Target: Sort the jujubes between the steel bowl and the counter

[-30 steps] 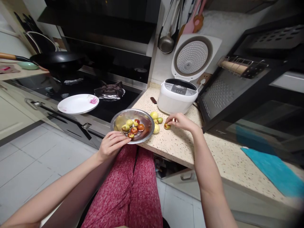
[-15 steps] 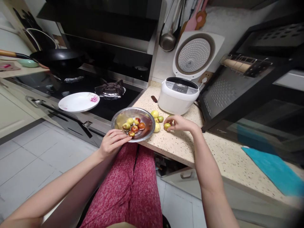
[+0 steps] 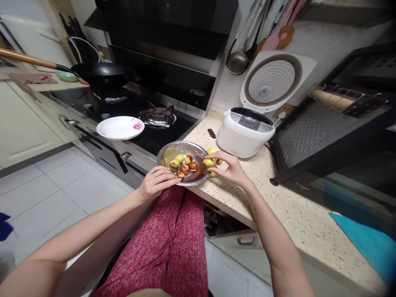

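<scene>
A steel bowl [image 3: 201, 176] with several green and red-brown jujubes [image 3: 185, 168] in it sits at the counter's front edge. My left hand [image 3: 156, 182] rests on the bowl's near left rim, its fingers closed around the edge. Between the thumb and fingers of my right hand [image 3: 228, 167] is a yellow-green jujube [image 3: 209, 163], held at the bowl's right rim. Behind that hand, more green fruit [image 3: 211, 151] lies on the counter, partly hidden.
An open white rice cooker [image 3: 244, 136] stands behind the fruit. A floral plate [image 3: 119, 128] lies at the stove's front edge, left of the bowl. Farther left is a black wok [image 3: 103, 72]. A black oven [image 3: 309, 152] and blue cloth [image 3: 365, 243] are at the right.
My right hand has lifted a jujube from the counter and carried it left to the bowl's rim. My left hand stays on the bowl. The view has shifted left.
</scene>
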Demonstrator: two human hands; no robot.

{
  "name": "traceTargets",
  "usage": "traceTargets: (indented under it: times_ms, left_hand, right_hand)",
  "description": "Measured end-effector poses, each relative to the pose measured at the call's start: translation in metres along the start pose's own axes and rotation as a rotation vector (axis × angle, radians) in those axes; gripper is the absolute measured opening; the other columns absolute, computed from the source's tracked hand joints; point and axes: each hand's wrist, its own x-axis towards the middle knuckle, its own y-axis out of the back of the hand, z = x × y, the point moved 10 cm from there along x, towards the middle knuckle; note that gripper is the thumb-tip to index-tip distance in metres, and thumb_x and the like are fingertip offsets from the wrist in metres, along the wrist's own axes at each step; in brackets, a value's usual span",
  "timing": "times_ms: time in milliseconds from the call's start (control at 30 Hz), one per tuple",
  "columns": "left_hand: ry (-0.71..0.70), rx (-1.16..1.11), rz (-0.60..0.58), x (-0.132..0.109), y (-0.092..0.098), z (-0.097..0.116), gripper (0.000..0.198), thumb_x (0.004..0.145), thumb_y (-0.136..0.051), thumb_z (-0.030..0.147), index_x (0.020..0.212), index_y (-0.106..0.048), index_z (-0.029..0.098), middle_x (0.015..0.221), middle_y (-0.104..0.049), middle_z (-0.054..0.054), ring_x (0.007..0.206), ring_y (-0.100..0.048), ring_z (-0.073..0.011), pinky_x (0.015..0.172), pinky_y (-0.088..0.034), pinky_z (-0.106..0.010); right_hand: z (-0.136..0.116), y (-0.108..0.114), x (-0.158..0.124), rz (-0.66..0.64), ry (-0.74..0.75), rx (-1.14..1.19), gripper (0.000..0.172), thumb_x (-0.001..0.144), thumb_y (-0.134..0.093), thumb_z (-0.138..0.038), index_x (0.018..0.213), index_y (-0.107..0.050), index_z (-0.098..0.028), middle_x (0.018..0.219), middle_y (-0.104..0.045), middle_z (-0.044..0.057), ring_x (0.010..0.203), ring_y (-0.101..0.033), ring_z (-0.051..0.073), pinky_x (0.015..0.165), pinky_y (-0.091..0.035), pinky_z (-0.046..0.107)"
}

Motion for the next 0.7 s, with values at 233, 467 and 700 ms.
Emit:
traceTargets:
  times_ms: [233,467,700]
  left_hand:
    - [0.009,-0.018,-0.006,0.001,0.000,-0.001,0.035,0.111,-0.042,0.020,0.133,-0.069,0.020,0.098,-0.081,-0.006,0.095,-0.074,-0.0153,0.095,-0.056,-0.034]
    - [0.026,-0.006,0.007,0.000,0.000,-0.003,0.034,0.111,-0.042,0.021,0.129,-0.071,0.023,0.095,-0.081,-0.004,0.092,-0.074,-0.0144,0.094,-0.057,-0.034]
    - [0.009,-0.007,0.013,0.003,0.002,0.000,0.034,0.111,-0.042,0.020,0.131,-0.069,0.020,0.095,-0.081,-0.005,0.092,-0.074,-0.0149,0.094,-0.057,-0.034]
  right_hand:
    - [-0.017,-0.033,0.001,-0.171,0.017,0.162,0.033,0.097,-0.073,-0.034,0.130,-0.073,-0.030,0.129,-0.076,0.006,0.122,-0.069,0.025,0.110,-0.053,0.047]
    - [-0.024,-0.040,0.000,-0.222,0.040,0.215,0.029,0.102,-0.065,-0.029,0.130,-0.074,-0.031,0.129,-0.075,0.006,0.121,-0.069,0.021,0.109,-0.053,0.045]
    - [-0.017,-0.050,-0.003,-0.296,0.023,0.141,0.026,0.107,-0.056,-0.030,0.119,-0.079,-0.029,0.124,-0.078,0.006,0.116,-0.071,0.021,0.107,-0.051,0.044]
